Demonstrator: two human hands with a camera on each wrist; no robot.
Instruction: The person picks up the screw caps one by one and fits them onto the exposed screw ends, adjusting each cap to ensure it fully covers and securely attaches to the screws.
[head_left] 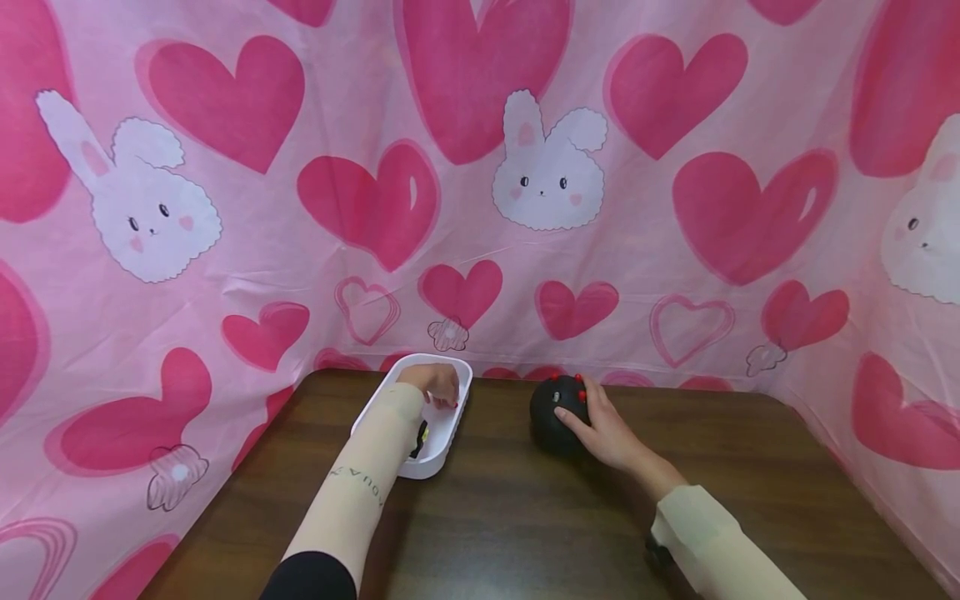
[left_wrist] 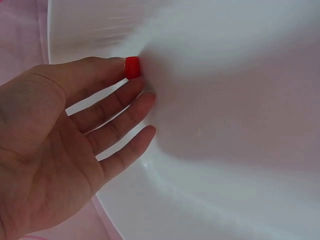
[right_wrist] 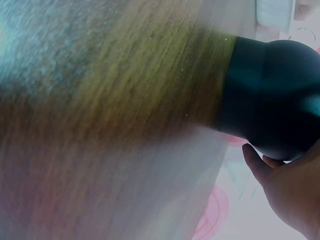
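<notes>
My left hand (head_left: 437,383) reaches into a white plastic tray (head_left: 459,421). Its thumb and a fingertip pinch a small red piece (left_wrist: 132,68), and the other fingers extend beside the tray's wall in the left wrist view. To the right, a black round object (head_left: 553,427) stands on the table, with small red knobs on its top and a grey oval mark. My right hand (head_left: 609,429) grips its right side, thumb across the front and fingers behind. In the right wrist view that black object (right_wrist: 270,95) has a broad flat base.
Inside the tray, partly behind the left forearm, lies a black and yellow item (head_left: 422,437). The brown wooden table (head_left: 510,525) ends at a pink cloth wall (head_left: 480,242) printed with hearts and rabbits, which also runs along the left and right sides.
</notes>
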